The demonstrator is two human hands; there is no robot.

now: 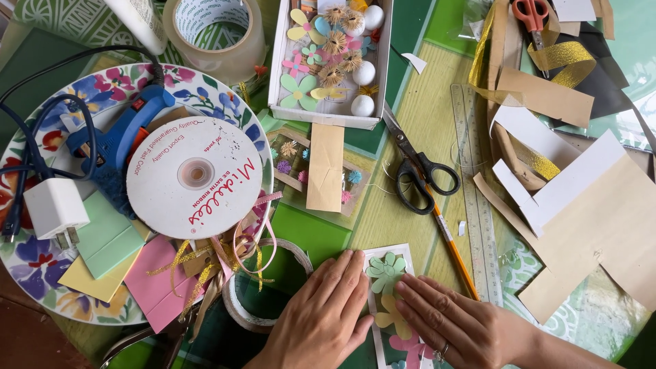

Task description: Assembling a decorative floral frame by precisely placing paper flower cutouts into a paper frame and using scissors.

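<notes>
Both the left hand (321,318) and right hand (454,321) lie open, pressing paper flowers (387,273) flat onto the white card (403,254); firm, even pressure seems needed.

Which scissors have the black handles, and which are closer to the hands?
The black-handled scissors lie mid-table beside the pencil, nearer both hands. The other scissors, orange-handled, sit far off at the top edge.

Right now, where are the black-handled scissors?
In the head view, the black-handled scissors lie centre-table, right of the tan paper strip, their handles on the pencil, left of the clear ruler.
</notes>
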